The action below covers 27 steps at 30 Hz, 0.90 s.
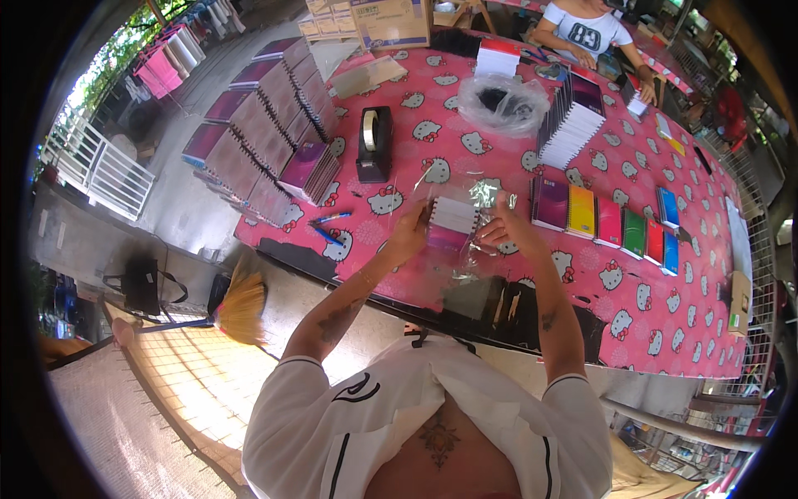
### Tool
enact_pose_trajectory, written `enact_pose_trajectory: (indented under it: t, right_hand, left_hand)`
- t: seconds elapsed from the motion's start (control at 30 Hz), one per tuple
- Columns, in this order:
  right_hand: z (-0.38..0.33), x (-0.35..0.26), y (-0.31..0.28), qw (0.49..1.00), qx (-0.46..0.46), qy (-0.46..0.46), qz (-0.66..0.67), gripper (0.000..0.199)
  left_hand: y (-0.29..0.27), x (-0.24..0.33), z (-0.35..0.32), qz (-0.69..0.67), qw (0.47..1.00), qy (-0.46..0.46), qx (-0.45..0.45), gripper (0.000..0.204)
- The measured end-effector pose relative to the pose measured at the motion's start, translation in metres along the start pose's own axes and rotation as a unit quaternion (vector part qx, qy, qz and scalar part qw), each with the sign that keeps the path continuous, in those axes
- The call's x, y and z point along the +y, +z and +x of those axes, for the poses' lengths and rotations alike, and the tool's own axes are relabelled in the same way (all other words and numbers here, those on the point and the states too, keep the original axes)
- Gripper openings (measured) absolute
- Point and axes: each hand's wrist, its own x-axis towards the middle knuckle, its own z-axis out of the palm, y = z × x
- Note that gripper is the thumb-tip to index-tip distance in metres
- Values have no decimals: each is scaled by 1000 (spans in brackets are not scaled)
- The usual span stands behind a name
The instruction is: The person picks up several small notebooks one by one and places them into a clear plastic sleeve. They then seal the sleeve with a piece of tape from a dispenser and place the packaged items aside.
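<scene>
**Notebook stack held in clear wrap over the table edge**

Notebook stack [453, 223], small, spiral-bound, is held just above the pink cartoon-print table [515, 283], near its front edge. Clear plastic wrap [474, 200] is seen around and over the stack. Stack's left side is pinched by the left hand [407, 235]; its right side and the wrap are gripped by the right hand [499, 226], fingers closed. Right of the stack: a row of coloured notebooks [611, 220], laid flat. Left of it: two blue pens [331, 226]. Beyond it: a black tape dispenser [374, 143] and a crumpled clear bag [503, 104].
</scene>
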Motion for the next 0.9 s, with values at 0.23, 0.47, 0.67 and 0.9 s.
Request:
enact_pose_trajectory:
  t: [0.23, 0.47, 0.67, 0.9]
  right_hand:
    - [-42, -57, 54, 763, 176, -449, -431, 34]
    - [-48, -100, 121, 772, 230, -450, -385, 30]
    - [-22, -68, 121, 783, 249, -328, -467, 37]
    - [-26, -82, 132, 773, 292, -300, -477, 35]
  left_hand:
    - [-129, -62, 86, 355, 885, 97, 284, 29]
    - [-176, -112, 109, 52, 972, -89, 213, 15]
    - [-126, -80, 83, 278, 931, -118, 204, 8]
    - [-130, 10, 77, 39, 987, 54, -145, 11]
